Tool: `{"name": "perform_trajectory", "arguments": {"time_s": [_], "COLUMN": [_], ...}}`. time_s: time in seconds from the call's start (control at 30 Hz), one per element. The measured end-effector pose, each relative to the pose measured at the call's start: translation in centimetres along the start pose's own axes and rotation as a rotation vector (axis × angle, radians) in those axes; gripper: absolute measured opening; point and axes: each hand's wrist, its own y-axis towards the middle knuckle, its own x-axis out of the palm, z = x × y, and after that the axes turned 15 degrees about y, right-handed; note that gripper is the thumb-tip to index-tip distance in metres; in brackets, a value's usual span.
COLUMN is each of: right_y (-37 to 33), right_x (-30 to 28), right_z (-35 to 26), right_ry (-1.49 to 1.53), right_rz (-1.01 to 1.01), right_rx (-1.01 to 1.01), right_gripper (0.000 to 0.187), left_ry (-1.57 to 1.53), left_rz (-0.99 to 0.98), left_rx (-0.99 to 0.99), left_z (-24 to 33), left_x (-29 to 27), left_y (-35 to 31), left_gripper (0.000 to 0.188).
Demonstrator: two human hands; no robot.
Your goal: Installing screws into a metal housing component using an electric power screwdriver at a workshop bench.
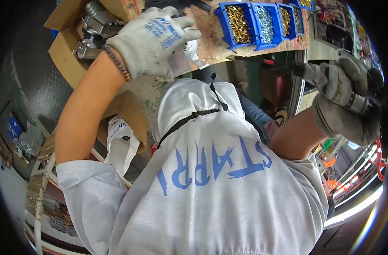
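My left hand (153,40), in a white glove with blue print, is at the near edge of the worktable. Its fingers curl over the far side of a flat grey metal part (180,63), and the thumb comes down along the near side. The palm hides much of this part. Out to the right, my right hand (345,100) wears a grey glove and is wrapped round a dark cylindrical tool (359,103). Shadow and the picture's rim hide the tool's ends, so its exact kind is unclear.
Blue bins (255,44) of brass-coloured and silver screws line the worktable (211,53). At left, an open cardboard box (60,53) contains metal assemblies (98,21). A lower box (132,114) holds a white bag (119,146). Wiring and equipment (336,21) stand at far right.
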Motion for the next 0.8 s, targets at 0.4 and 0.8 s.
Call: {"name": "perform_trajectory", "arguments": {"time_s": [0.4,0.8], "right_y": [1.7,-1.8], "right_x": [0.7,3.2], "right_z": [2.0,6.6], "right_ry": [-0.01,0.342], "right_rz": [-0.694,-0.346], "right_rx": [0.301,-0.154], "right_gripper": [0.059,0.054], "left_ry": [0.076,-0.89], "left_rz": [0.135,0.409], "left_rx": [-0.046,-0.362], "left_z": [1.2,9.7], "left_x": [-2.3,-5.5], "left_y": [0.1,-4.1], "left_gripper": [0.09,0.035]}}
